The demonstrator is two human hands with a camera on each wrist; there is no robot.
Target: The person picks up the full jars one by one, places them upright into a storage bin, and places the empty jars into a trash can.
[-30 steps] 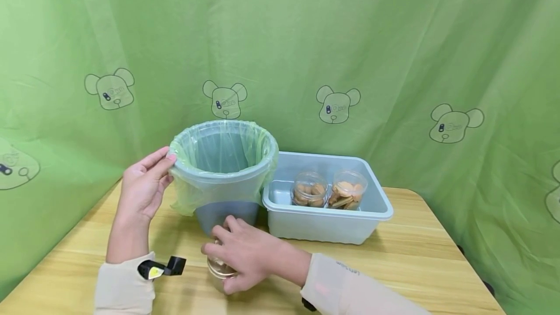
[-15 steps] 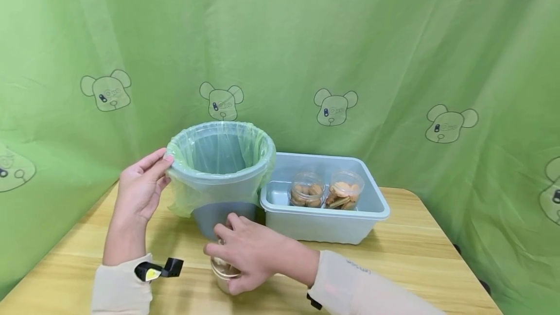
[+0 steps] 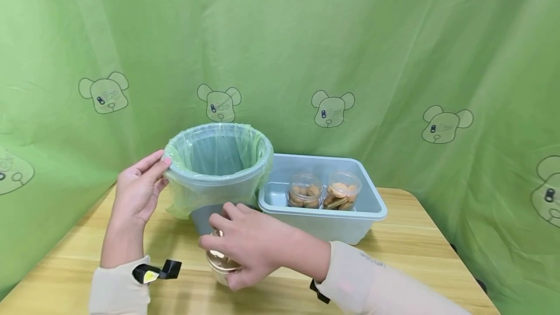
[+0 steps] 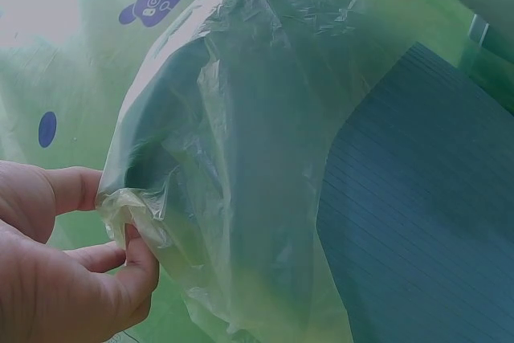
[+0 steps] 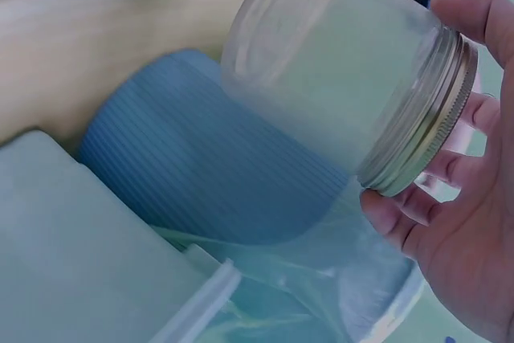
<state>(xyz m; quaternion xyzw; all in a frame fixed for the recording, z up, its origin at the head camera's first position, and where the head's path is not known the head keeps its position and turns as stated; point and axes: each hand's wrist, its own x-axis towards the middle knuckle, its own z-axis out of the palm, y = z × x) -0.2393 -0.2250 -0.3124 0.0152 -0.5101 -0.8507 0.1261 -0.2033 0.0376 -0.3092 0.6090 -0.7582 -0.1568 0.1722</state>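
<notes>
A blue bin [image 3: 204,220] stands at the middle left, lined with a thin green plastic bag [image 3: 185,196] folded over its rim. My left hand [image 3: 139,191] pinches the bag at the bin's left rim; in the left wrist view the bag's edge [image 4: 132,214] bunches between thumb and fingers. In front of the bin, my right hand [image 3: 251,247] grips a clear jar [image 5: 329,70] from above, fingers spread around its gold lid [image 3: 222,260]. No contents show through the jar's wall in the right wrist view.
Right of the bin, close against it, is a light blue tub [image 3: 323,215]. Inside are an open clear jar of round brown nuts or biscuits [image 3: 305,196] and another of flat biscuits [image 3: 341,196]. A green curtain [image 3: 280,38] surrounds the wooden table [image 3: 393,266].
My right hand has risen slightly with the jar, nearer the bin. My left hand keeps its place on the rim. The head view has shifted a little.
</notes>
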